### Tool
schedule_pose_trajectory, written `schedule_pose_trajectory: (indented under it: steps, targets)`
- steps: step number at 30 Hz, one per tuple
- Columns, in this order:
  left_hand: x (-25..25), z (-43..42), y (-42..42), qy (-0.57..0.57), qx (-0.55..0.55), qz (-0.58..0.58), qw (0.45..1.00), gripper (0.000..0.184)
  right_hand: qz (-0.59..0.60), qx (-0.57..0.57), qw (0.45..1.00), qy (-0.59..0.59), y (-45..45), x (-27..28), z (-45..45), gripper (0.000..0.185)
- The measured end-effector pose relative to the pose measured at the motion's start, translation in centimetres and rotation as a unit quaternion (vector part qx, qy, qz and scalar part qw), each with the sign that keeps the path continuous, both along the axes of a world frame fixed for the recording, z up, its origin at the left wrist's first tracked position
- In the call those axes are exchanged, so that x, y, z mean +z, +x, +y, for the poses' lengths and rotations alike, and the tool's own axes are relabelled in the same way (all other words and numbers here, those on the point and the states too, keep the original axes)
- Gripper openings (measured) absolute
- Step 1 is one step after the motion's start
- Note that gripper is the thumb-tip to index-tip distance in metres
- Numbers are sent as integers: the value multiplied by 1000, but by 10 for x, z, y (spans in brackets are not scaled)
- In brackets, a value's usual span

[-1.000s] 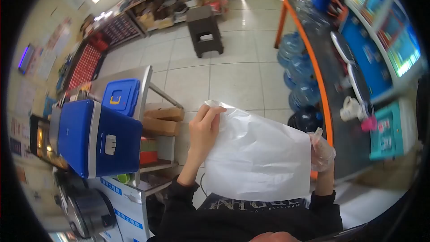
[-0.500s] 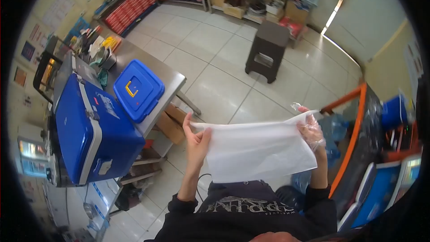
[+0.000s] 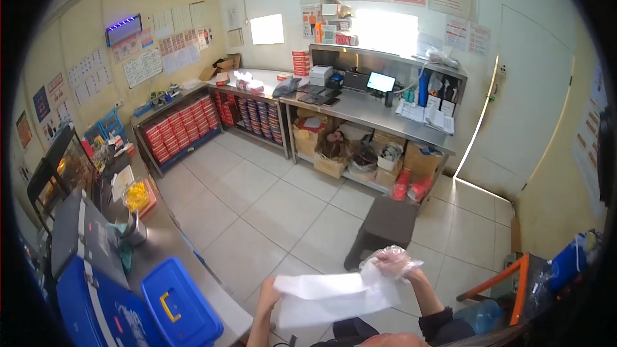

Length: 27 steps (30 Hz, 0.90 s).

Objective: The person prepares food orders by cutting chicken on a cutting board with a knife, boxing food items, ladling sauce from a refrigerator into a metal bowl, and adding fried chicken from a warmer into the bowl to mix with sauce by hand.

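A white sheet, paper or a flat bag (image 3: 331, 302), hangs between my two hands at the bottom centre, blurred by motion. My left hand (image 3: 270, 292) grips its left end, with the fingers mostly hidden behind it. At the other end, my right hand (image 3: 393, 263), in a clear plastic glove, is closed on the bunched upper right corner. The right hand is higher than the left. Behind it stands a dark stool (image 3: 385, 225) on the floor.
At lower left, a blue cooler (image 3: 83, 302) and a blue lid (image 3: 180, 305) with a yellow handle are by a metal table. An orange-framed table (image 3: 519, 289) is at lower right. Red boxes (image 3: 183, 132) fill shelves at the back left; a steel desk (image 3: 360, 106) holds a monitor (image 3: 381, 82).
The view has tilted up and shows the far wall. Both hands keep the white sheet; the right hand has risen above the left, and the sheet now slants.
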<state>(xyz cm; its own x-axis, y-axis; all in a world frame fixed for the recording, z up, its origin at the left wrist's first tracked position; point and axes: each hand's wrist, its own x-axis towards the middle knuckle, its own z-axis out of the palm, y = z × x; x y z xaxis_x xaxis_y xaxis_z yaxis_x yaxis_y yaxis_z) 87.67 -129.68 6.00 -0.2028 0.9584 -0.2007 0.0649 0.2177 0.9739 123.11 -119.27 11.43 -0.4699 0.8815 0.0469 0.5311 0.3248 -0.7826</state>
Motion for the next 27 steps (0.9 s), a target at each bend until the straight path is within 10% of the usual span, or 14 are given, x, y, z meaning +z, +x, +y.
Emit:
schedule_pose_trajectory:
  steps: [1,6,10,13,17,19,21,24,27]
  targets:
    - [-14,27,-15,-22,5,145,989,21,-85,21,994,67,-14,-9,33,24]
    - [-19,136,-74,54,119,-65,989,30,-60,30,984,167,-118,67,142,16]
    - [69,179,-74,178,219,-525,803,65,46,127,963,232,-222,86,192,12]
    - [85,184,-88,268,204,-573,747,74,59,313,908,272,-313,70,224,16]
    - [84,222,-183,107,340,-336,872,57,2,526,800,288,-418,62,257,13]
    - [98,234,-238,30,346,-252,903,51,63,725,686,15,-476,77,291,15]
    - [113,243,-290,106,265,-36,958,41,247,610,751,-57,-533,41,357,60]
    - [124,256,-370,17,109,-55,992,42,440,323,822,-160,-628,98,384,89]
    - [186,284,-423,-85,52,81,992,46,261,540,778,-185,-722,56,443,83]
